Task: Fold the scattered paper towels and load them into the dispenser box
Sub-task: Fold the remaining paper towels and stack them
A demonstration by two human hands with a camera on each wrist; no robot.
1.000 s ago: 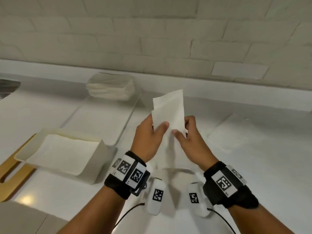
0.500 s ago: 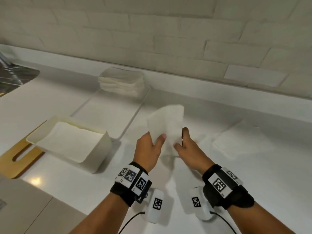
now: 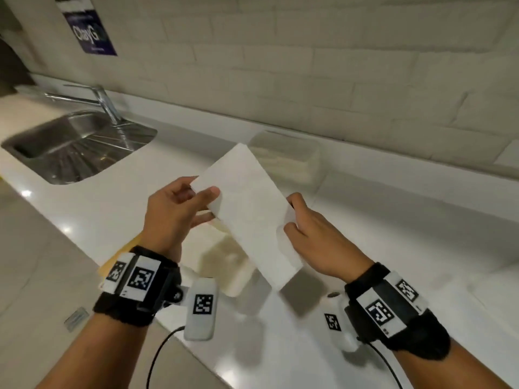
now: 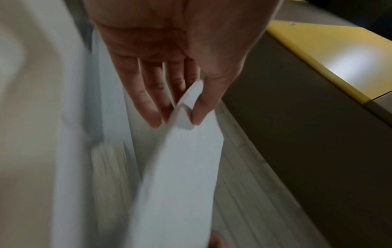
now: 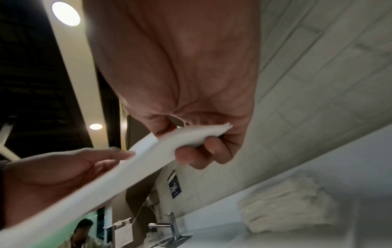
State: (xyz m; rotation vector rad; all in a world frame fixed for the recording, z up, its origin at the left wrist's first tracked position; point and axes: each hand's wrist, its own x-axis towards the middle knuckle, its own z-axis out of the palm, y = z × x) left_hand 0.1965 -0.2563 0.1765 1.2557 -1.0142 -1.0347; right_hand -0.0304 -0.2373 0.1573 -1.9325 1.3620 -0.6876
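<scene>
A white paper towel (image 3: 252, 209), folded into a long rectangle, hangs in the air between both hands, tilted down toward me. My left hand (image 3: 210, 204) pinches its left edge, thumb on top, fingers under (image 4: 155, 117). My right hand (image 3: 290, 217) pinches the right edge, and its fingers (image 5: 191, 156) curl round the towel's rim (image 5: 191, 135). The white dispenser box (image 3: 224, 268) stands on the counter right below the towel, mostly hidden by it. A stack of folded towels (image 3: 283, 158) lies at the back by the wall.
A steel sink (image 3: 75, 147) with a faucet (image 3: 104, 102) is set into the white counter (image 3: 393, 234) at the left. A yellow wooden board (image 3: 120, 256) lies under the box by my left wrist. A tiled wall runs behind, and a person (image 5: 82, 229) is far off.
Both hands have carried the towel left and turned it from upright to nearly flat over the dispenser box. The view swung left, bringing the sink in.
</scene>
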